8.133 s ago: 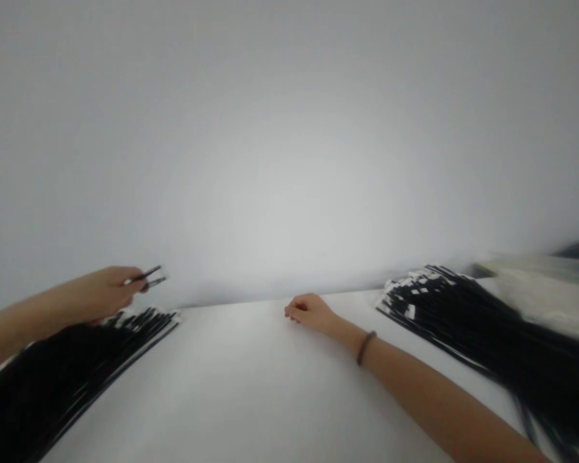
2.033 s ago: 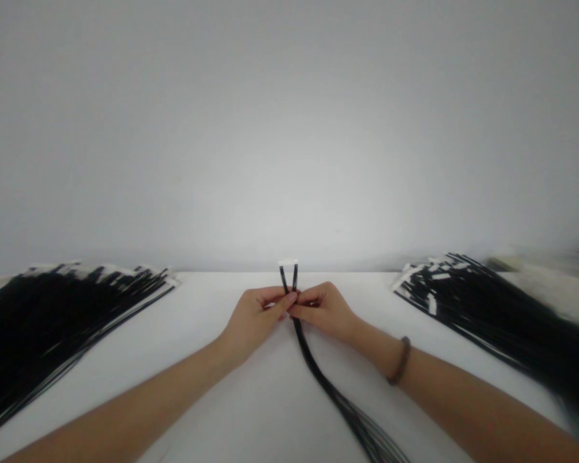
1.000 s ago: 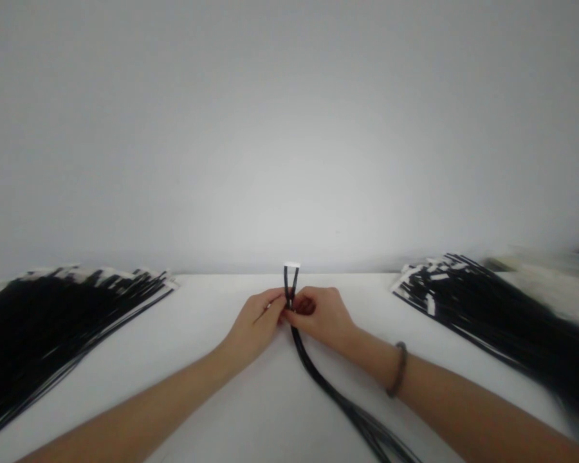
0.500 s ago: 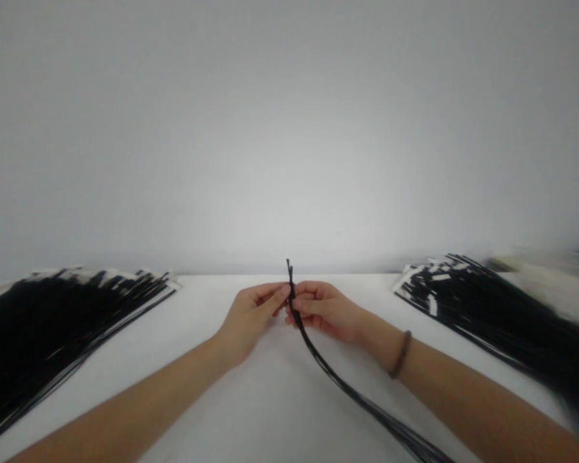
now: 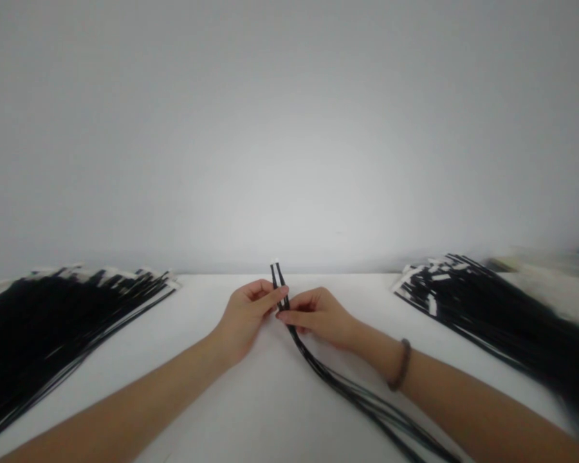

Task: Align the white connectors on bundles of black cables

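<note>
1. We see the left hand (image 5: 248,312) curled, its thumb and forefinger pinching a small bunch of thin black strands (image 5: 352,393) just below their upper ends.
2. The right hand (image 5: 318,315) touches the left one at the fingertips, fingers folded in, pinching the same bunch slightly lower.
3. Above both hands the strand ends stick up, tipped in white (we cannot tell how many strands there are).
4. Below the right hand the bunch trails over the white table (image 5: 251,411) and fans out alongside the right forearm.
5. A dark bracelet (image 5: 399,365) circles the right wrist.
6. Well out from the left hand lies the left heap (image 5: 53,321) of black strands with white ends, and well out from the right hand lies the right heap (image 5: 487,308).
</note>
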Demonstrator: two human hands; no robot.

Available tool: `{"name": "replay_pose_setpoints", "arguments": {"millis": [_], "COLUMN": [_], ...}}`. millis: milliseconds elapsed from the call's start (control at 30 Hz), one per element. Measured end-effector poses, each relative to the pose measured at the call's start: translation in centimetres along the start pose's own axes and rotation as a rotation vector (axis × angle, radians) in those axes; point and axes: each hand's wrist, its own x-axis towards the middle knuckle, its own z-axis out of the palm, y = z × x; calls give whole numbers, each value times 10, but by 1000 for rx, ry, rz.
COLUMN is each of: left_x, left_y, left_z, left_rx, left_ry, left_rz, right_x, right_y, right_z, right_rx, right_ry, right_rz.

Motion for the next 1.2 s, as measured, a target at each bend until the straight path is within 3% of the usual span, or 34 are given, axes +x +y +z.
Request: {"name": "replay_pose_setpoints", "arguments": {"millis": [233,367,467,567,700,867,1033,1200], "left_x": [-7,-6,-4,-2,-3,-7,-10,-8], "left_y": [3,6,6,5,3,3,5,2], "left_z": [9,8,4,2,3,5,7,5], "left_rx": [97,69,9,-42,9,254,529,581], "left_ry": [-32,-123,-151,-156,-72,-29,44,31], "left_rz": [125,45,-16,-36,-18,108,255,213], "right_x": [3,1,0,1,3,4,3,3], "right_y": [2,-3,-4,-1,4,2,-1,0], "right_z": [-9,-17,-19,-17,-13,-7,0,-1], "right_rx": [220,384,379,345,330,258,147,169], "right_ry": [-117,-239,-280,-220,-120,-78,52,-1], "right_rz": [65,135,183,158,111,151,101,80]}}
